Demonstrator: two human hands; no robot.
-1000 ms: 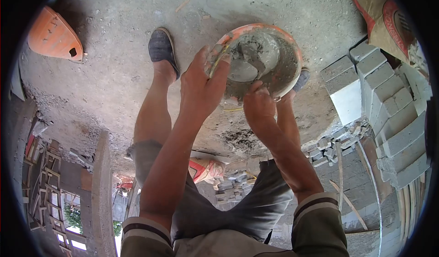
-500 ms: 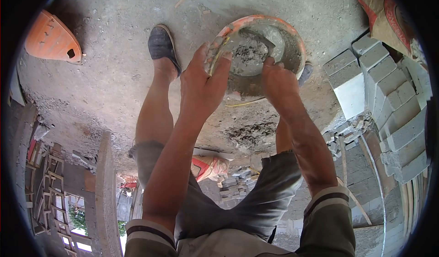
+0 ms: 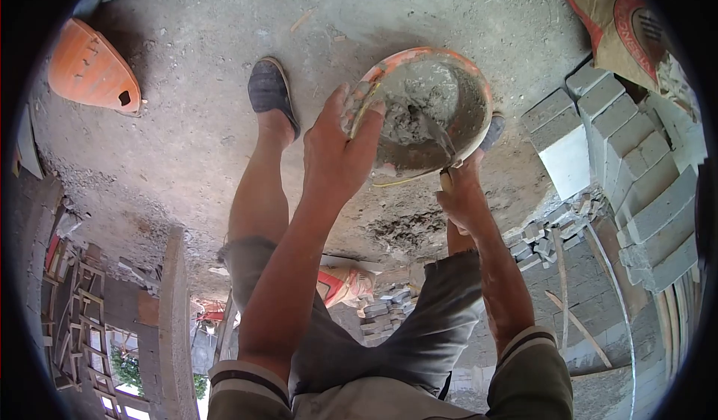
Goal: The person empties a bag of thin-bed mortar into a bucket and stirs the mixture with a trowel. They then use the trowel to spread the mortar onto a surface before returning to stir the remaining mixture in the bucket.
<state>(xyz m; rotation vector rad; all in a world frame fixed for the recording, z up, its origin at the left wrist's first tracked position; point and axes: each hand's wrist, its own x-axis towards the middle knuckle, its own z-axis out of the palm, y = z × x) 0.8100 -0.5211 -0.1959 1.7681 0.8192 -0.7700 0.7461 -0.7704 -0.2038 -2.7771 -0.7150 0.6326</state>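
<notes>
A mortar-crusted bucket point(image 3: 475, 106) with an orange rim is tilted so that its mouth faces me. Wet grey mortar point(image 3: 404, 124) lies inside it. My left hand point(image 3: 340, 147) is closed on the left side of the rim, thumb over the edge, beside a yellow handle strip. In my right hand point(image 3: 464, 195) is the handle of a trowel point(image 3: 436, 132), gripped at the bucket's near right edge. The trowel's metal blade reaches into the bucket and touches the mortar; its tip is partly hidden there.
Grey blocks point(image 3: 628, 128) are stacked at the right, beneath a cement bag point(image 3: 617, 27). An orange container point(image 3: 93, 68) lies at the upper left. My shoe point(image 3: 271, 91) stands left of the bucket. Spilled mortar point(image 3: 407, 229) marks the floor between my legs.
My right hand has drawn down toward me, from inside the bucket to its near edge, and the trowel blade now slants up into the mortar. My left hand keeps its grip.
</notes>
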